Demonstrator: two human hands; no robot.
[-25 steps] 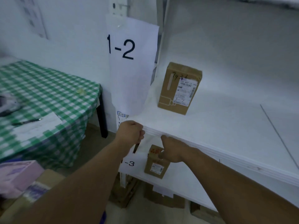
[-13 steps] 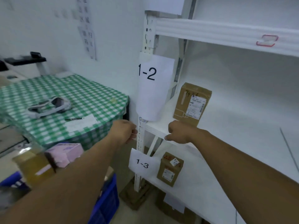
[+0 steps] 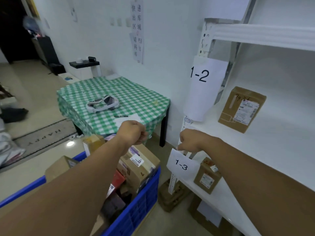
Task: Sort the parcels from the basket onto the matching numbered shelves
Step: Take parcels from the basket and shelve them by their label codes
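A blue basket [image 3: 144,200] at lower centre holds several parcels, with a brown box [image 3: 139,165] on top. My left hand [image 3: 133,132] hovers above the basket with fingers curled and nothing in it. My right hand [image 3: 190,139] is also curled and holds nothing; it sits at the shelf post, just above the "1-3" sign [image 3: 182,166]. A brown parcel [image 3: 242,109] stands on the shelf [image 3: 272,150] marked by the "1-2" sign [image 3: 202,86]. A smaller parcel [image 3: 207,176] stands on the shelf below.
A table with a green checked cloth [image 3: 129,97] stands left of the shelves, carrying a headset [image 3: 102,104], a pen and a paper. Cardboard boxes [image 3: 172,196] sit on the floor under the shelves. A doormat [image 3: 42,135] lies at the left.
The view has swung left and pulled back, bringing the blue basket and table into sight. Both hands have drawn away from the shelf edge, the left one moving over the basket.
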